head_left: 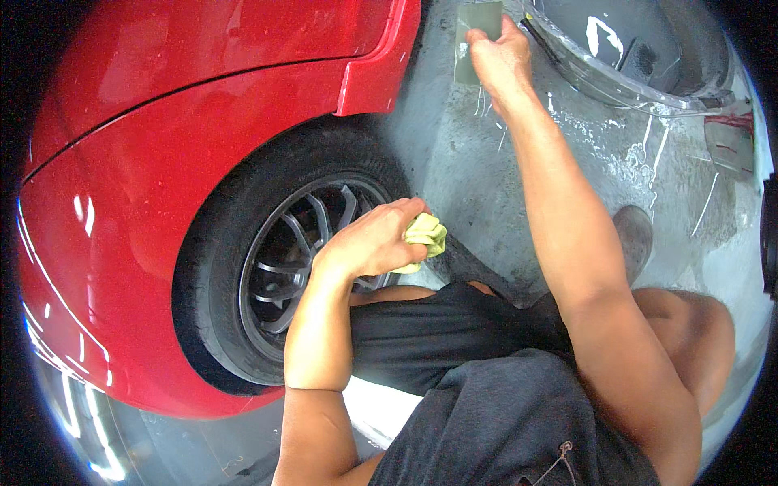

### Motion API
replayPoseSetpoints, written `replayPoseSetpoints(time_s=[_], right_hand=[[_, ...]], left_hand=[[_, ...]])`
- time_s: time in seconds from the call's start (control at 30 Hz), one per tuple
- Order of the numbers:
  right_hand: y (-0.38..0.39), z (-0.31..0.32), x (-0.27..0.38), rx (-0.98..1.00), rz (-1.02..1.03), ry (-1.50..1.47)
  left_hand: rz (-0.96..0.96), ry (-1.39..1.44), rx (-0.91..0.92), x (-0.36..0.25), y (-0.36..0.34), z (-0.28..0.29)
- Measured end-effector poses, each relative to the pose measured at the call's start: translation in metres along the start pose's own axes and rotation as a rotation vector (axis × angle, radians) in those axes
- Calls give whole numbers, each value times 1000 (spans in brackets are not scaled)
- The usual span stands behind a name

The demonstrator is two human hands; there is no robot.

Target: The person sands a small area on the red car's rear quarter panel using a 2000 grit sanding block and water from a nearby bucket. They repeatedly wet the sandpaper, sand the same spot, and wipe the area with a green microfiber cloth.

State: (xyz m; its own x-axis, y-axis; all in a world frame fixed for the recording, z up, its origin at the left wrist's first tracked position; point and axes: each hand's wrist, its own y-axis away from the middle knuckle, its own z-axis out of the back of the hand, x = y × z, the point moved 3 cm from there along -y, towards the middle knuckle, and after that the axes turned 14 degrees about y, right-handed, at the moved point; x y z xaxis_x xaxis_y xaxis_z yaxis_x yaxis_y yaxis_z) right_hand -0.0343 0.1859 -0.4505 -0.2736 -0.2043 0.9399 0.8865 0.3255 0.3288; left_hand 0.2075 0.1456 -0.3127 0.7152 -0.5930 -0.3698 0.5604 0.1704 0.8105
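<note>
Well forward, right hand (502,63) grips greenish sheet (480,18); left hand (371,240) clutches cloth (428,235).

The car (194,134) stands left of the cloth (429,235) in the left hand (373,239).

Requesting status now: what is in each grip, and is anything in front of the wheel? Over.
Left grip: holding crumpled yellow cloth. Right grip: holding flat grey-green sheet. In the way: left forearm, covering part of wheel in this view.
</note>
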Motion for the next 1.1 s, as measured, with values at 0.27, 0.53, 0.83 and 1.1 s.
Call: replayPoseSetpoints(time_s=[0.27,0.53,0.83,1.1], right_hand=[[1,-4,-2,92,18,-50],[4,-10,-2,47,14,-82],[-2,-19,-5,214,5,-501],[5,-18,3,232,30,-399]], left_hand=[[-12,25,18,9,1,3],[-12,30,29,15,2,4],[-7,32,30,12,3,4],[-22,12,13,10,3,3]])
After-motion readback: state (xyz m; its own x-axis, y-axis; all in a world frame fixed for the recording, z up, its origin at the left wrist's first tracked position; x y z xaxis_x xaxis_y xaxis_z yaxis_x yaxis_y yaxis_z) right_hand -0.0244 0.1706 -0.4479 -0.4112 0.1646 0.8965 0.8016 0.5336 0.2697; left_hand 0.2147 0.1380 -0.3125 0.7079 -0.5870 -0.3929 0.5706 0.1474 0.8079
